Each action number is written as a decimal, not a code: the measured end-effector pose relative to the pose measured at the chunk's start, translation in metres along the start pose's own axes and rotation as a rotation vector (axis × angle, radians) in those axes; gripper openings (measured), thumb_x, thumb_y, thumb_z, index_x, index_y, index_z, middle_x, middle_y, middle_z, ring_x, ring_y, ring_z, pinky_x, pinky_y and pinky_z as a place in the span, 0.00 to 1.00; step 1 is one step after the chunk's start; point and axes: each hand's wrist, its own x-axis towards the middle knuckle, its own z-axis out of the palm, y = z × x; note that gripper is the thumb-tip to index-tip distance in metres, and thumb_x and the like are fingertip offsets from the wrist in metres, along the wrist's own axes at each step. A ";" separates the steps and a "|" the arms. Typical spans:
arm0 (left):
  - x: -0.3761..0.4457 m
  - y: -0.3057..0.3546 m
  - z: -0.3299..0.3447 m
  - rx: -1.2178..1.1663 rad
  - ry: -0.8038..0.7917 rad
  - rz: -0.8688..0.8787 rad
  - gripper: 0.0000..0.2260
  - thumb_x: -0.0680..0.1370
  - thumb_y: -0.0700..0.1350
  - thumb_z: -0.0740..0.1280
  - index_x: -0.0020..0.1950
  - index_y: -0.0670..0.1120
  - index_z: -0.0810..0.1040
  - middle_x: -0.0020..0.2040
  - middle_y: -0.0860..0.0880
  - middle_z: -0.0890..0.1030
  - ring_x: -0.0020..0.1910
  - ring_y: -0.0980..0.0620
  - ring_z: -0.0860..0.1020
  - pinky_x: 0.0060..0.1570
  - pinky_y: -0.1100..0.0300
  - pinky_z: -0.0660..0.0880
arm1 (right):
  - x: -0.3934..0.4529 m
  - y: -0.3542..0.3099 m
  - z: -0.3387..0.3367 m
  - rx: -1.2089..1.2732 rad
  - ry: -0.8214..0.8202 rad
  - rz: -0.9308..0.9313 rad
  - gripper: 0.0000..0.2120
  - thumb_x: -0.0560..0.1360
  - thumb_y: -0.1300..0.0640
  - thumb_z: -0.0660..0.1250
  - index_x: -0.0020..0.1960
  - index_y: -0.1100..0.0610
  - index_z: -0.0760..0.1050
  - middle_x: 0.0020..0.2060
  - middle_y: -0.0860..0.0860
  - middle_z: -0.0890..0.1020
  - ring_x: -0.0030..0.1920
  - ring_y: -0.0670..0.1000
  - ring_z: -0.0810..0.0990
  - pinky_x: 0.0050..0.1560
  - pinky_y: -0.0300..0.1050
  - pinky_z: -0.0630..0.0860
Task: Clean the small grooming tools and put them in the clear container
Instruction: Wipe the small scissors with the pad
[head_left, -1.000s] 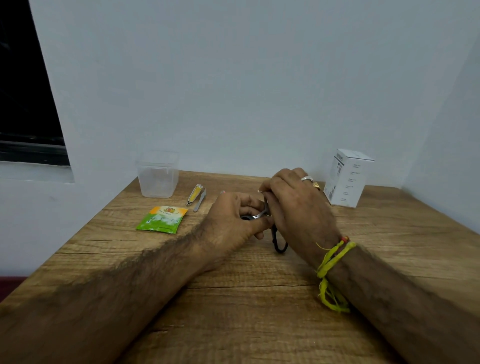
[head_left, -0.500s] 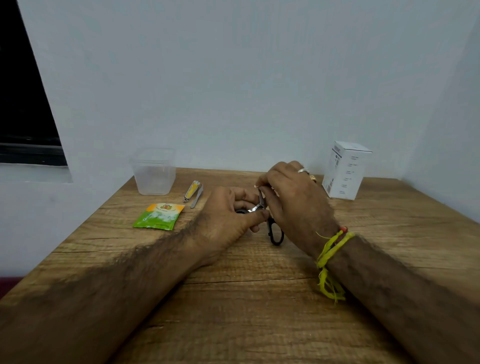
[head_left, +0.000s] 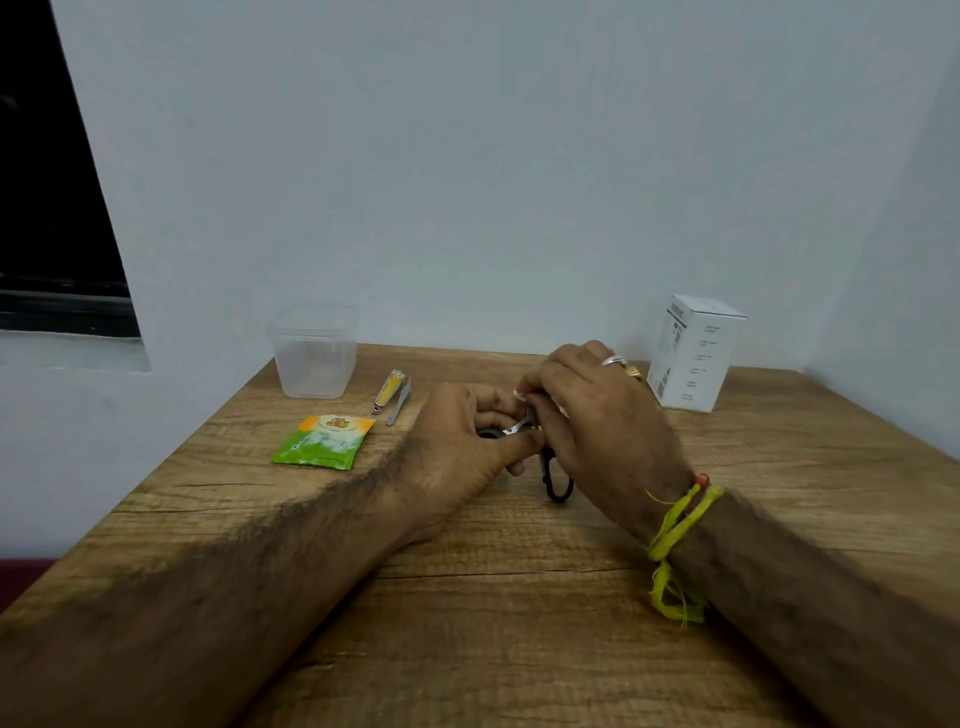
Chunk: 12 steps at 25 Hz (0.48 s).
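Against a pale wall, my wooden tabletop (head_left: 519, 597) carries the clear container (head_left: 313, 353) at back left. Both grips close on the small scissors (head_left: 550, 470): left hand (head_left: 462, 457), right hand (head_left: 597, 415). I'd judge the opened blades could nick a fingertip.

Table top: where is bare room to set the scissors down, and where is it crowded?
Bare wood lies between the white box and the right hand, and near the front table edge. Crowded: clear container, nail clipper, green sachet.
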 end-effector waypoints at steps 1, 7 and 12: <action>0.001 -0.001 0.000 0.002 -0.003 0.006 0.06 0.74 0.38 0.77 0.49 0.41 0.83 0.39 0.45 0.86 0.30 0.54 0.79 0.28 0.69 0.71 | 0.000 -0.001 0.001 -0.024 -0.012 -0.004 0.06 0.73 0.63 0.72 0.49 0.57 0.80 0.44 0.52 0.80 0.47 0.55 0.77 0.43 0.51 0.77; 0.001 -0.001 0.000 0.006 -0.011 -0.002 0.07 0.74 0.39 0.77 0.49 0.43 0.83 0.40 0.47 0.86 0.31 0.54 0.80 0.29 0.69 0.72 | -0.003 -0.001 -0.001 -0.027 -0.050 -0.003 0.06 0.73 0.62 0.73 0.49 0.57 0.80 0.45 0.52 0.80 0.47 0.55 0.77 0.43 0.53 0.77; 0.001 -0.001 -0.001 -0.010 -0.010 0.004 0.07 0.74 0.36 0.76 0.51 0.42 0.82 0.40 0.44 0.86 0.31 0.54 0.80 0.31 0.67 0.74 | -0.002 0.001 0.001 -0.014 -0.050 0.004 0.05 0.73 0.62 0.72 0.49 0.56 0.80 0.44 0.51 0.80 0.47 0.54 0.77 0.44 0.52 0.77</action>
